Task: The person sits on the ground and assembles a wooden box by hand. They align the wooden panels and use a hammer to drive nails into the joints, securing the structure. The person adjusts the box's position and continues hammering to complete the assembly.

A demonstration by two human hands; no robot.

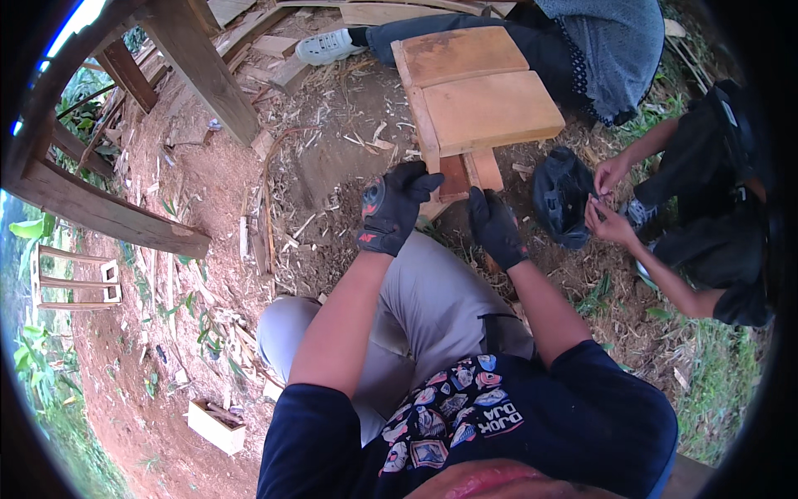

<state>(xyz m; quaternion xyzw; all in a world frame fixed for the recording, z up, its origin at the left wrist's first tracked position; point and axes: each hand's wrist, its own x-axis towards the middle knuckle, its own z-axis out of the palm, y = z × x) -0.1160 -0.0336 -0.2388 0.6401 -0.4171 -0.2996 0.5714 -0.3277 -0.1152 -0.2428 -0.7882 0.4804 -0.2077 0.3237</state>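
Slippage could pinch the left hand (pixel 392 208) and right hand (pixel 498 229), both curled at the near end of the wooden piece (pixel 490 110) just ahead, whether gripping I cannot tell, if uneven pulling tilts it over the shaving-strewn ground (pixel 328 179).

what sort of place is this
Probably an outdoor woodworking spot: wood shavings are scattered over bare earth, a heavy timber post slants down at the upper left, and grass grows at the right.
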